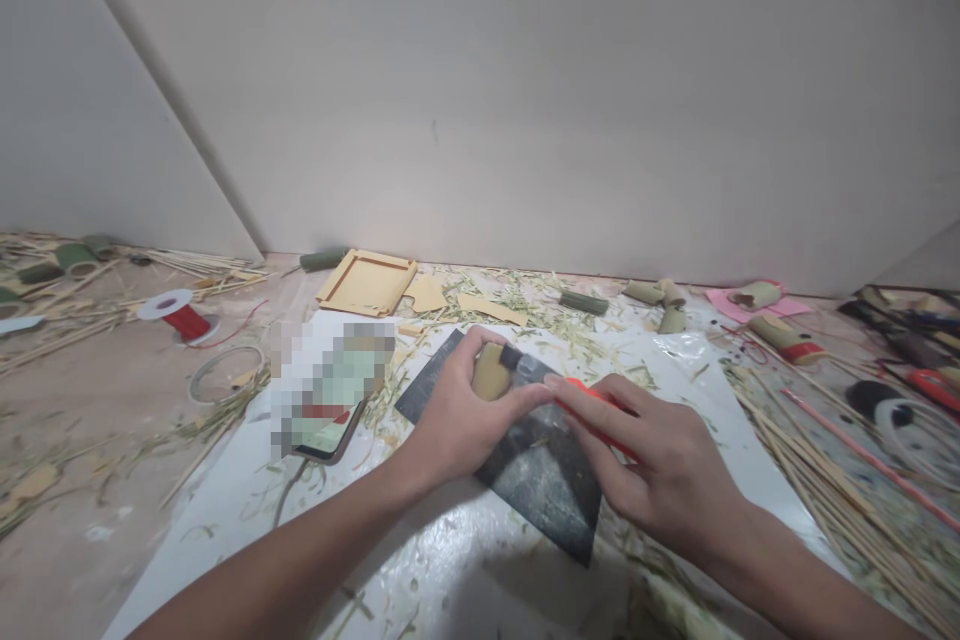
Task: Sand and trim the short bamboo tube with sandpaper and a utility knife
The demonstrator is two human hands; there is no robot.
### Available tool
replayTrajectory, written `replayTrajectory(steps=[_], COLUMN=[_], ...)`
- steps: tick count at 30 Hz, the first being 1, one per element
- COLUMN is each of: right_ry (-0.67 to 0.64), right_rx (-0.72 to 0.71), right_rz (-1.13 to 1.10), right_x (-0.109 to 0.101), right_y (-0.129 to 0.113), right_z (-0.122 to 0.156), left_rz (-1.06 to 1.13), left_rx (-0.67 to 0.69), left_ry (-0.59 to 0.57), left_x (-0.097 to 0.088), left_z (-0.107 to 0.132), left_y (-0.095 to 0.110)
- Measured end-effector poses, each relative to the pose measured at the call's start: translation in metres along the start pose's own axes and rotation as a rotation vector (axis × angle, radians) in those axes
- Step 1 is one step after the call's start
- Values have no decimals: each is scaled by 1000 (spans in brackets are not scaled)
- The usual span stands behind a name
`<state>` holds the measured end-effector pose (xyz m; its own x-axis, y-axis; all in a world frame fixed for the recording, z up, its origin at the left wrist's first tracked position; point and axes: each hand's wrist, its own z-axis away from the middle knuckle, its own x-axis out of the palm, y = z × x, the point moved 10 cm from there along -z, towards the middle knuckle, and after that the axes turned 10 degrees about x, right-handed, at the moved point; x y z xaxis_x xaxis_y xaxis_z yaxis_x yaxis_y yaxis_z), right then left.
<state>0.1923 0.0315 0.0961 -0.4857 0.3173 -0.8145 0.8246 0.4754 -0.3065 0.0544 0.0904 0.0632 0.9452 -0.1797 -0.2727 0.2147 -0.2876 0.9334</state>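
My left hand (466, 410) is closed around a short piece of bamboo (491, 372), its thumb stretched towards my right hand. In my right hand (652, 450) is an orange-handled knife (607, 420), gripped with the fingers along its handle. The knife's front end lies close to the bamboo and the left thumb; that spot is blurred, so I cannot tell whether they touch. Both hands are over a dark, worn board (540, 480), set at an angle on a white sheet (405, 560).
A phone (341, 395) with a cable lies left of the board. Beyond are a shallow cardboard tray (367, 282) and bamboo shavings (517, 292). A red thread spool (184, 315) and tape roll (225, 375) stand left. Thin bamboo sticks (832, 480) lie right. A wall rises behind.
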Motion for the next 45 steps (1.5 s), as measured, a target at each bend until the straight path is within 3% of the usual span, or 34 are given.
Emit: replayTrajectory(steps=[5,12,20,45], right_ry=[60,-137,-176,-57], right_rx=[78,-46,-72,-73], right_rz=[-54,-211,-198,-12], right_x=[-15,-1,5,3], right_y=[15,-1,0,-8], right_z=[-9,-6,-2,2], left_rz=[73,268,216,37], left_rx=[-23,-54,4,-10], left_ry=[-42,-120,-175,-80], left_x=[4,15,18,8], left_z=[3,3,2,2], left_y=[-6,-11,3,-1])
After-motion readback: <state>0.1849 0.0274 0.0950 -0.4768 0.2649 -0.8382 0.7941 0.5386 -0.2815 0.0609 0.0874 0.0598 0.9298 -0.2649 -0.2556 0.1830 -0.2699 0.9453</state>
